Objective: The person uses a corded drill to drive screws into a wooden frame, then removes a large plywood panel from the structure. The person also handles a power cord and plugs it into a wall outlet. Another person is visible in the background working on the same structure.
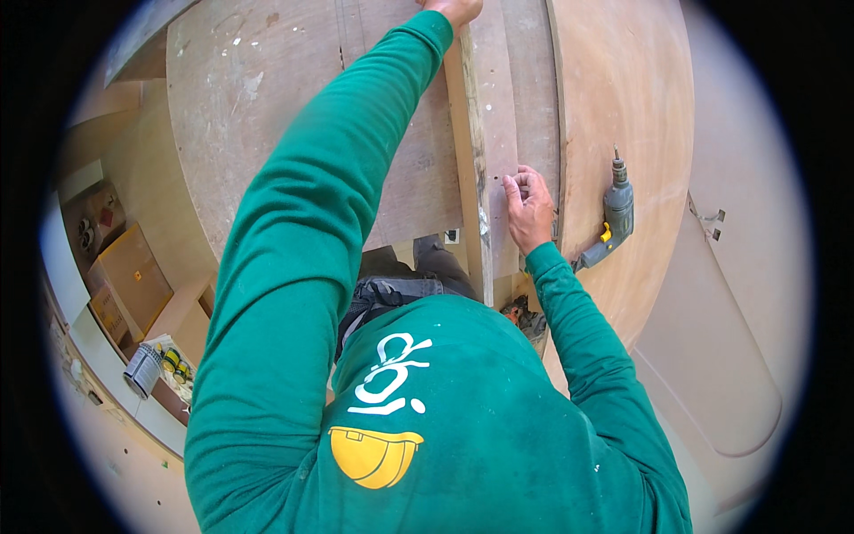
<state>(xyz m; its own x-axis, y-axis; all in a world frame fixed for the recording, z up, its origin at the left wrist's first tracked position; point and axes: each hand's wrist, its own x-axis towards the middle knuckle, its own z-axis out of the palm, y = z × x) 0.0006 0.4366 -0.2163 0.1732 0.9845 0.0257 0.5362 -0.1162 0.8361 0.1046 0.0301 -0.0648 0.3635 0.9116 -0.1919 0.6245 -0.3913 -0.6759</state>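
My left arm reaches far ahead, and my left hand (456, 9) is at the upper edge of the view, by the far end of a narrow wooden batten (469, 151). Its fingers are mostly cut off there. Closer in, my right hand (530, 214) rests by a flat wooden strip (501, 116) beside the batten. Its fingers are curled, thumb against fingertips; whatever they may hold is too small to make out. A small dark spot shows in the strip by the thumb. To the right, a grey power drill (618, 214) with a yellow trigger lies on a plywood panel (654, 98).
A large worn plywood sheet (240, 116) spans the left side of the work surface. Further left and lower are cardboard boxes (133, 276) and a metal can (142, 369). A cable with a plug (714, 222) lies on the floor at the right.
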